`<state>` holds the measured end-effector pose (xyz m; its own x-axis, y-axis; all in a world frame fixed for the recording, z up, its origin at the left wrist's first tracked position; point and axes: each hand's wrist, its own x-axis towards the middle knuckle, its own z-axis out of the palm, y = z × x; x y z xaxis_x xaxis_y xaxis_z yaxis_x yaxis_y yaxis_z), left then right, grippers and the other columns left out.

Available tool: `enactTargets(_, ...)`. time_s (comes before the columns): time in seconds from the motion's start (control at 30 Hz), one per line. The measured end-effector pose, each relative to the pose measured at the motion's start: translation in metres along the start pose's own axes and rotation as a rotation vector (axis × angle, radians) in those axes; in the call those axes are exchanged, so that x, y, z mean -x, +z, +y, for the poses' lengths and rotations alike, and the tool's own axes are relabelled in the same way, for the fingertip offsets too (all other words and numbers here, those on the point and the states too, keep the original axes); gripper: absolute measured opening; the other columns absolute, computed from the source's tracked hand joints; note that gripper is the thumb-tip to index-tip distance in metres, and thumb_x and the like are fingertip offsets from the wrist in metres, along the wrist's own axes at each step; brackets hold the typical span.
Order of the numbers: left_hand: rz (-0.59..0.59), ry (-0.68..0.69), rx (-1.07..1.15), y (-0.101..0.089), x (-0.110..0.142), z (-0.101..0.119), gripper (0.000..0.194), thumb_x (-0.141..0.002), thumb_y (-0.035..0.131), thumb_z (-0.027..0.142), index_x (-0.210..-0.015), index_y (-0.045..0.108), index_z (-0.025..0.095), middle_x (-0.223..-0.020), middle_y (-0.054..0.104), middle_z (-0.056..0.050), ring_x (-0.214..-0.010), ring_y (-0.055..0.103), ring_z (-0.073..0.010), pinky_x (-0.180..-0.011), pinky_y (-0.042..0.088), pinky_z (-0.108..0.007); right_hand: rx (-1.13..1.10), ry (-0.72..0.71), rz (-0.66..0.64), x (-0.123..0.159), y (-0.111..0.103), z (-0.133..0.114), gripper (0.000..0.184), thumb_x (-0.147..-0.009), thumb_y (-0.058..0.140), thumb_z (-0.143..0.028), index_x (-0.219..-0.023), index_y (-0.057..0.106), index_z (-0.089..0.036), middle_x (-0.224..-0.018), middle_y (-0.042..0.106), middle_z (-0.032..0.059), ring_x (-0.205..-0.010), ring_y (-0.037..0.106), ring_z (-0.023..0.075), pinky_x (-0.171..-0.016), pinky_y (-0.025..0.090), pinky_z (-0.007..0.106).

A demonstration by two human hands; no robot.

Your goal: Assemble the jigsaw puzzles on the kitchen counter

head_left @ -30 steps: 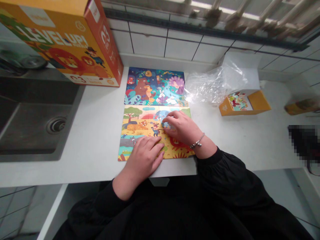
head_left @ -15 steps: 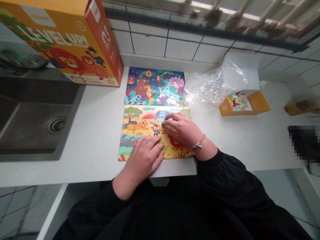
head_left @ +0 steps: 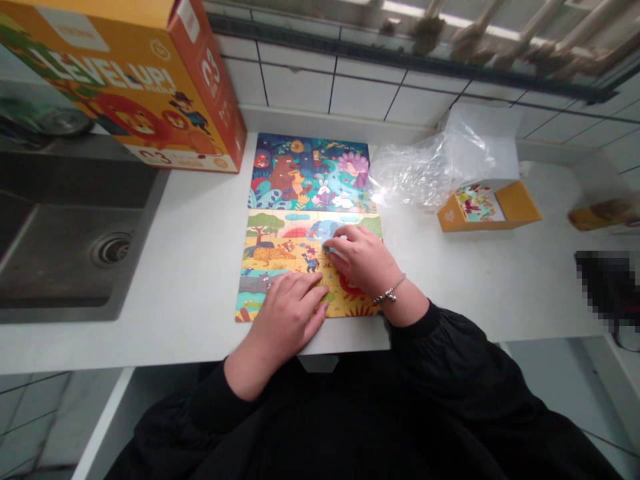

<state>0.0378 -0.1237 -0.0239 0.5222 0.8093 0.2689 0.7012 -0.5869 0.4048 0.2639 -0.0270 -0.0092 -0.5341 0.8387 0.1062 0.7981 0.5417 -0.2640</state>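
Your left hand (head_left: 290, 308) lies on the savanna puzzle (head_left: 270, 251), its fingers loosely together and thumb apart. Your right hand (head_left: 357, 257) curls over the elephant, but whether its fingers pinch a piece you cannot tell. The puzzle lies on the counter (head_left: 185, 267), just below the forest puzzle (head_left: 300, 175).

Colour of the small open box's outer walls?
The small open box has orange-yellow outer walls; head view shows it best.
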Motion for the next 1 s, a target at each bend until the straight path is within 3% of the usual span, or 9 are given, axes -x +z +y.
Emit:
enactTargets(0.13,-0.004,-0.007,0.002,0.0,0.0,0.0,0.022,-0.108,0.064,0.026,-0.128,0.076,0.023,-0.143,0.075,-0.012,-0.128,0.068,-0.0325,-0.116,0.05,-0.056,-0.041,-0.017,0.016,0.008,-0.008,0.01,0.022,-0.111,0.064,-0.027,-0.126,0.08,-0.025,-0.132,0.075,0.0126,-0.115,0.067,0.0309,-0.102,0.056,0.049)
enactTargets(0.3,-0.008,-0.004,-0.008,0.0,0.001,-0.002,0.022,-0.109,0.064,0.026,-0.127,0.076,0.022,-0.143,0.075,-0.013,-0.128,0.067,-0.0331,-0.116,0.05,-0.057,-0.052,0.138,0.116,0.052,-0.033,0.048,0.024,-0.109,0.065,-0.032,-0.125,0.079,-0.021,-0.122,0.079,0.0149,-0.112,0.072,0.0346,-0.1,0.06,0.055)
enactTargets(0.43,-0.009,-0.004,0.0,0.0,0.002,-0.002,0.022,-0.108,0.064,0.025,-0.127,0.076,0.022,-0.143,0.075,-0.014,-0.129,0.067,-0.0336,-0.116,0.05,-0.057,-0.099,0.178,0.05,0.099,-0.05,0.069,0.026,-0.105,0.069,-0.036,-0.126,0.078,-0.023,-0.127,0.08,0.0137,-0.113,0.077,0.0338,-0.102,0.064,0.054)
enactTargets(0.6,-0.009,-0.004,0.003,0.0,0.001,-0.002,0.022,-0.109,0.063,0.025,-0.126,0.075,0.021,-0.142,0.075,-0.014,-0.129,0.067,-0.0337,-0.115,0.05,-0.057,-0.19,0.099,-0.037,0.133,-0.05,0.071,0.047,-0.097,0.08,-0.034,-0.143,0.071,-0.027,-0.144,0.077,0.0121,-0.13,0.075,0.0345,-0.112,0.063,0.058)
enactTargets(0.8,-0.008,-0.003,-0.001,0.002,0.002,-0.003,0.022,-0.109,0.063,0.026,-0.127,0.074,0.021,-0.143,0.074,-0.014,-0.13,0.067,-0.0334,-0.116,0.049,-0.056,-0.217,0.133,0.0,0.132,-0.041,0.072,0.047,-0.098,0.078,-0.028,-0.145,0.07,-0.029,-0.148,0.076,0.0115,-0.133,0.075,0.0339,-0.113,0.064,0.059)
enactTargets(1.0,0.002,-0.003,0.0,0.002,0.001,-0.002,0.021,-0.109,0.064,0.026,-0.126,0.075,0.022,-0.141,0.075,-0.013,-0.129,0.068,-0.033,-0.115,0.05,-0.056,-0.215,0.058,0.016,0.098,-0.035,0.058,0.046,-0.101,0.064,-0.012,-0.143,0.072,-0.029,-0.151,0.075,0.0081,-0.137,0.073,0.0307,-0.116,0.063,0.056)
